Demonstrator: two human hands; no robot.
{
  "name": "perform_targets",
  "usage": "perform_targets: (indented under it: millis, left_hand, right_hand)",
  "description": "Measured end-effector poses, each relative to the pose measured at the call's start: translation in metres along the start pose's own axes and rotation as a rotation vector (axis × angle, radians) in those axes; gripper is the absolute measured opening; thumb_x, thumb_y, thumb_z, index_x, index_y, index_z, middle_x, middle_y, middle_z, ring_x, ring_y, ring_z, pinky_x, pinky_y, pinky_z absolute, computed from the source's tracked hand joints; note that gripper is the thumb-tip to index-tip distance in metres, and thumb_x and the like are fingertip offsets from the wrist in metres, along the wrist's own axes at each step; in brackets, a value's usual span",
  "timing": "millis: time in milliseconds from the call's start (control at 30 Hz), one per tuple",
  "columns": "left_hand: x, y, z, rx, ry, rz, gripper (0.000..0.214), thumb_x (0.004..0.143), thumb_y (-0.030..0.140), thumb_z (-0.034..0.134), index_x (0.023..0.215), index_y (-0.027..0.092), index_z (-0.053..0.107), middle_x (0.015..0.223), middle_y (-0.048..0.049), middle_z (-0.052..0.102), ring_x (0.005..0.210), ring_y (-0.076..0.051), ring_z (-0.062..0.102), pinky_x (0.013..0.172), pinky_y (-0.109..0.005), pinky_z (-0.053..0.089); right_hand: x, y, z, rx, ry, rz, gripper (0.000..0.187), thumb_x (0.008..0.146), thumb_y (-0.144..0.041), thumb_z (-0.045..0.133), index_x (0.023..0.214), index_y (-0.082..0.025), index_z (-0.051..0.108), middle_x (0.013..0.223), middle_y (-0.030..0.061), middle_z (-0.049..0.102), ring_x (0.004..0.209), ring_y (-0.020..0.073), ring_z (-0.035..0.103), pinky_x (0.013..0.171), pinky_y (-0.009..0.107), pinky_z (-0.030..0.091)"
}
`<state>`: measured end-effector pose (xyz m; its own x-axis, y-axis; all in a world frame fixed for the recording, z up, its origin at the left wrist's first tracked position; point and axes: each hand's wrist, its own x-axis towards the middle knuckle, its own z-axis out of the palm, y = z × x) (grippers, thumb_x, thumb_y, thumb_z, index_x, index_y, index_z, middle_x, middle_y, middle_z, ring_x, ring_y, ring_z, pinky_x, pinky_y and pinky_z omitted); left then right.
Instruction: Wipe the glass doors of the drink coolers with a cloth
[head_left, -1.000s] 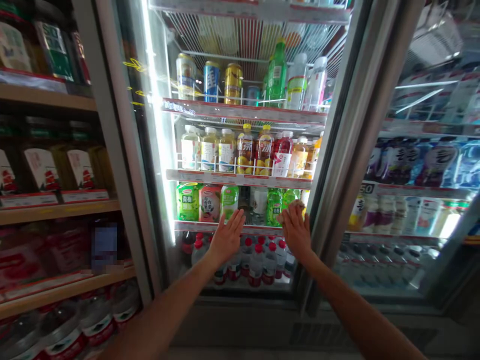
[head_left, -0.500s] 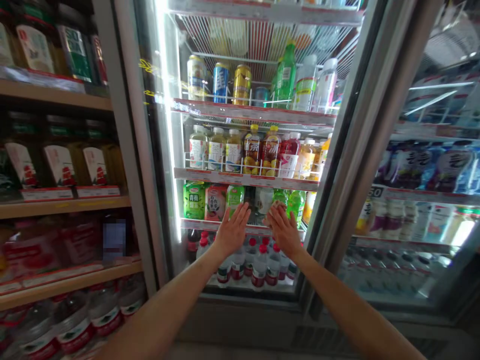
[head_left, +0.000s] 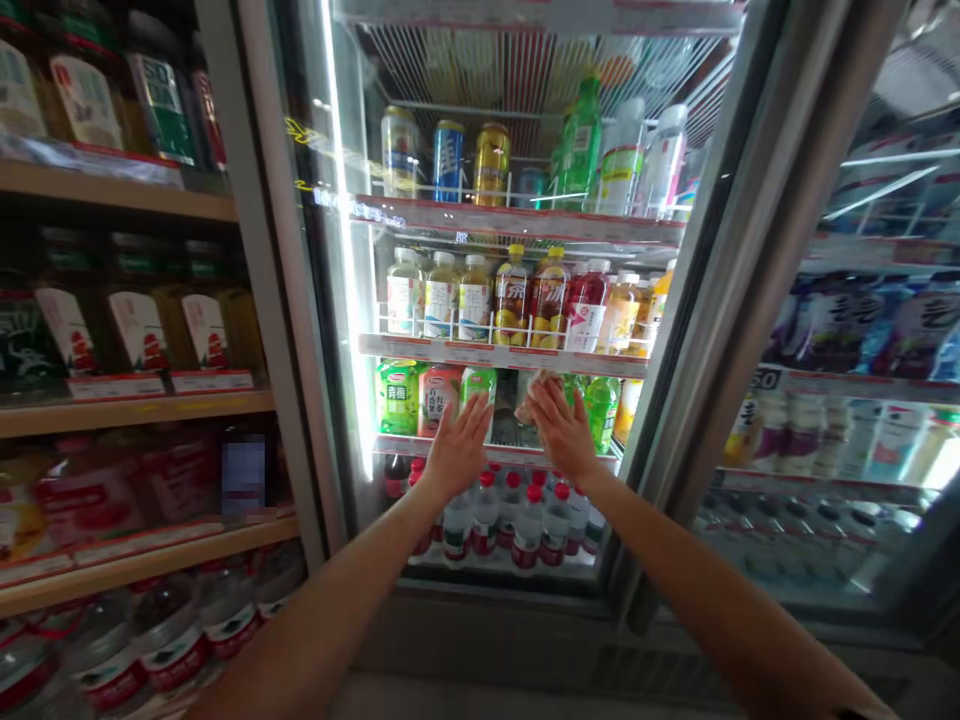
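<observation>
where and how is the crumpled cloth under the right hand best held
The crumpled cloth is probably best gripped across its bunched middle, coming from the person's side with a flat palm. It shows no handle, just loose folds; the right hand covers its near side, leaving folds showing beyond it.

A blue can (head_left: 448, 165) stands upright — bottles (head_left: 139, 325) line the wooden shelves (head_left: 75, 418).

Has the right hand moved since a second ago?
Yes: measured against the metal door frame on the right, the right hand has moved left, and slightly up.
</observation>
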<state>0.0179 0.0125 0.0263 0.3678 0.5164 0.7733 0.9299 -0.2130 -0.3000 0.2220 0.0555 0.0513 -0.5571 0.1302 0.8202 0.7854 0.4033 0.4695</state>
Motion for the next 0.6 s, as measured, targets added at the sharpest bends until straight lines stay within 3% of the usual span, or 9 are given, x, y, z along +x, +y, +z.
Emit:
perform_targets:
  millis: [100, 300, 500, 600]
  left_hand:
    - [-0.001, -0.003, -0.001, -0.004, 0.006, -0.010, 0.057, 0.081, 0.021, 0.040, 0.137, 0.010, 0.032, 0.146, -0.0138, 0.027, 0.138, -0.024, 0.020, 0.111, -0.051, 0.010]
    - [-0.006, -0.007, -0.001, 0.015, 0.022, -0.001, 0.054, 0.083, 0.022, 0.039, 0.136, 0.011, 0.034, 0.145, -0.0124, 0.030, 0.136, -0.024, 0.025, 0.111, -0.050, 0.012]
    - [-0.008, -0.014, -0.005, 0.020, -0.008, -0.042, 0.058, 0.080, 0.025, 0.043, 0.136, 0.010, 0.034, 0.147, -0.0138, 0.026, 0.137, -0.025, 0.021, 0.111, -0.051, 0.012]
    - [-0.015, -0.025, -0.006, 0.041, -0.009, -0.059, 0.056, 0.081, 0.023, 0.042, 0.134, 0.011, 0.037, 0.146, -0.0131, 0.028, 0.137, -0.024, 0.022, 0.111, -0.050, 0.014]
  right_hand:
    - [0.007, -0.002, 0.002, 0.005, 0.045, 0.069, 0.044, 0.087, -0.018, 0.042, 0.131, -0.017, 0.044, 0.139, 0.0087, 0.044, 0.138, 0.0209, 0.018, 0.113, 0.047, 0.005]
    - [0.002, -0.011, 0.001, 0.036, -0.049, -0.089, 0.043, 0.086, -0.014, 0.042, 0.128, -0.021, 0.048, 0.137, 0.0044, 0.047, 0.136, 0.0201, 0.025, 0.113, 0.046, 0.004]
    - [0.030, -0.013, 0.001, 0.007, 0.046, 0.062, 0.042, 0.087, -0.019, 0.043, 0.129, -0.018, 0.047, 0.139, 0.0071, 0.044, 0.135, 0.0225, 0.026, 0.113, 0.047, 0.005]
    - [0.018, -0.022, 0.006, 0.043, -0.003, -0.099, 0.045, 0.083, -0.013, 0.044, 0.128, -0.019, 0.047, 0.137, 0.0060, 0.047, 0.134, 0.0219, 0.027, 0.113, 0.048, 0.006]
